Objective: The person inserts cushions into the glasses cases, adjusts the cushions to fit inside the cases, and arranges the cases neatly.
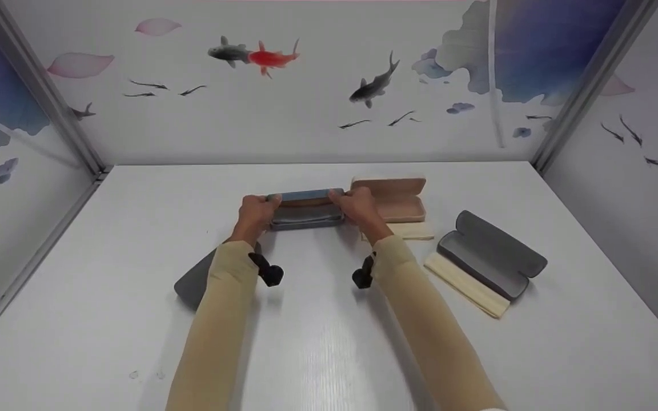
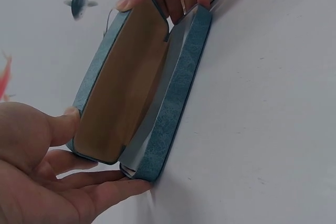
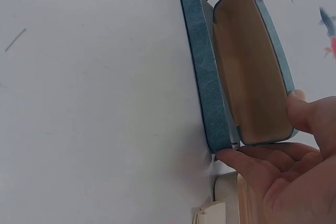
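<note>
A blue glasses case (image 1: 308, 224) with a brown lining stands partly open near the far middle of the table. My left hand (image 1: 256, 214) grips its left end, the thumb on the lid's edge and the fingers along the lower half. At the other end my right hand (image 1: 359, 206) holds it the same way. In the left wrist view, the case's lid lining (image 2: 126, 77) faces the camera. Something pale and grey lies in the lower half. In the right wrist view, the blue outer wall (image 3: 206, 72) shows, with my right fingertips at its lower corner.
An open pink glasses case (image 1: 403, 209) stands beside my right hand, a folded cream cloth (image 1: 412, 231) before it. Further right lies an open grey case (image 1: 486, 260) next to another cream cloth (image 1: 467, 284). A dark grey case (image 1: 195, 281) is partly hidden under my left forearm.
</note>
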A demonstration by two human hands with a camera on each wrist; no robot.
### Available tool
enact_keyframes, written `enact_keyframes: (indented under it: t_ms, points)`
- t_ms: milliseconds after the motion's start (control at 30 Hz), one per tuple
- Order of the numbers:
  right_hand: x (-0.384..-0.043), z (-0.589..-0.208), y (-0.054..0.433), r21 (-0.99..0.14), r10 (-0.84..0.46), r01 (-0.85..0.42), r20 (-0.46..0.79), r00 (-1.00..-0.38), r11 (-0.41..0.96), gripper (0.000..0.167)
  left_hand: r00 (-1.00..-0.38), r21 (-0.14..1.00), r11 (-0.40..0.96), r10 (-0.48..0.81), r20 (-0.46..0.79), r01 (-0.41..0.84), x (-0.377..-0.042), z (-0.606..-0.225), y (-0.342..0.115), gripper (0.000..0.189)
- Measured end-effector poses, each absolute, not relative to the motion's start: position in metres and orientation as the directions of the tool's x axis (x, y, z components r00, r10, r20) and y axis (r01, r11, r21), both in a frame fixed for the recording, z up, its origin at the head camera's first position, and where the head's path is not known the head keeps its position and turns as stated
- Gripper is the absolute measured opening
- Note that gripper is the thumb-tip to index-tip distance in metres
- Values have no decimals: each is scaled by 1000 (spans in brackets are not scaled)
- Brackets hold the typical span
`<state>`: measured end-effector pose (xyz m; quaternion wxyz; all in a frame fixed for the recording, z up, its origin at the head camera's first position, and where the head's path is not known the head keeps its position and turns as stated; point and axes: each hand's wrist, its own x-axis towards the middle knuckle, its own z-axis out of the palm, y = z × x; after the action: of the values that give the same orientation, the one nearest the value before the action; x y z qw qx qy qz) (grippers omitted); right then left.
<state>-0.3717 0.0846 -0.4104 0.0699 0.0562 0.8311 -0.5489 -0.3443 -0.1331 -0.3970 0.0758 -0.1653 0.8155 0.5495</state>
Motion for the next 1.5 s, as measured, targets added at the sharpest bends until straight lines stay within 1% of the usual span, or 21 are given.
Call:
enact_keyframes:
  t_ms: [167,267,500,633,867,1067,1267,1400,1500]
  points:
    - [-371,-415,84,-896,1,139,-153,-988,422,47,-933,862,363,-193,-303,-355,-341,-400,-133,57]
    - [-370,-417,84,-905,0,126,-138,-990,407,50,-938,851,399,-195,-285,-341,-339,-402,-133,59]
    - [-366,-420,83,-907,-4,130,-144,-990,400,52,-952,826,475,-175,-250,-304,-335,-405,-136,61]
    - [-366,-421,83,-905,9,139,-148,-989,403,52,-955,825,481,-170,-244,-296,-334,-405,-136,62]
    - [-366,-420,86,-913,7,139,-148,-989,383,43,-969,832,496,-140,-204,-247,-335,-406,-136,60]
    - [-365,-421,89,-913,-3,140,-153,-988,384,35,-972,845,481,-141,-191,-235,-334,-408,-132,53]
    - [-364,-422,91,-903,-33,123,-149,-988,412,26,-971,842,484,-140,-195,-239,-335,-409,-134,56]
    - [-364,-423,92,-896,-51,119,-156,-986,428,24,-971,839,489,-138,-196,-239,-335,-412,-134,57]
    - [-364,-424,92,-890,-55,118,-158,-986,441,26,-972,840,489,-131,-193,-233,-334,-413,-134,55]
